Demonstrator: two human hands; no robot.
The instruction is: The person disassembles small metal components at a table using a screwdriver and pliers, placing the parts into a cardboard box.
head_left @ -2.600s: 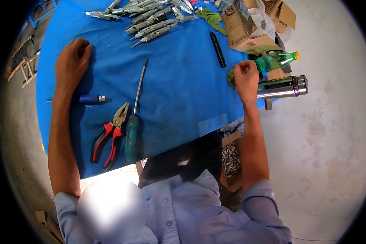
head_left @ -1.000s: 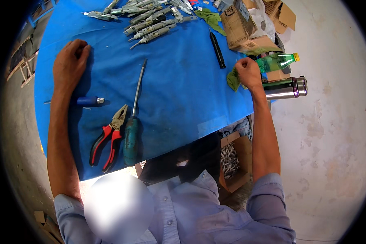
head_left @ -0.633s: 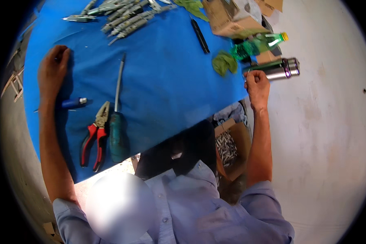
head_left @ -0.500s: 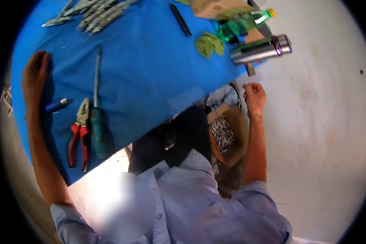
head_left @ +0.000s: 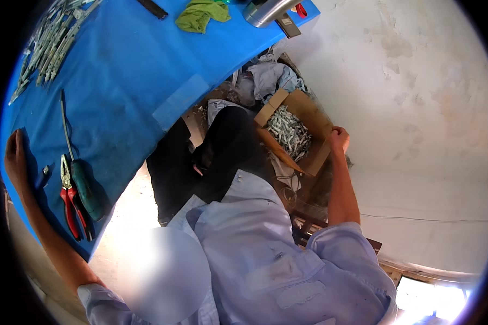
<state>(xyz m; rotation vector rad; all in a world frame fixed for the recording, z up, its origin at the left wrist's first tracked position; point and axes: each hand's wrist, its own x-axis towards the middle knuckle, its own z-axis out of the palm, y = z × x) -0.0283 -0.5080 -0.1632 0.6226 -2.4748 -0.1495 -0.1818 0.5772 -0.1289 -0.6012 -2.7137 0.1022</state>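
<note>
My left hand (head_left: 16, 160) rests at the left edge of the blue-covered table (head_left: 124, 70), its fingers curled together. Whatever they hold, if anything, is hidden. Beside it lie a small blue object with a metal end (head_left: 44, 172), red-handled pliers (head_left: 71, 203) and a long screwdriver with a green handle (head_left: 84, 187). My right hand (head_left: 339, 140) is closed at the right side of an open cardboard box (head_left: 315, 116). Its curled fingers overlap the box's edge in view; I cannot tell whether they grip it. Many small greyish-white strips (head_left: 288, 132) fill the box bottom.
A pile of long, thin greyish pieces (head_left: 54, 46) lies at the table's far left. Toward the back are a green cloth (head_left: 201, 15), a steel flask (head_left: 265, 12) and a dark bar (head_left: 152, 7). Crumpled bags (head_left: 265, 78) lie behind the box. A pale wall (head_left: 417, 135) rises on the right.
The view has turned right, so the table and tools appear farther left. My right hand has gone from near the flask to beside the box. My left hand stays at the table's left edge.
</note>
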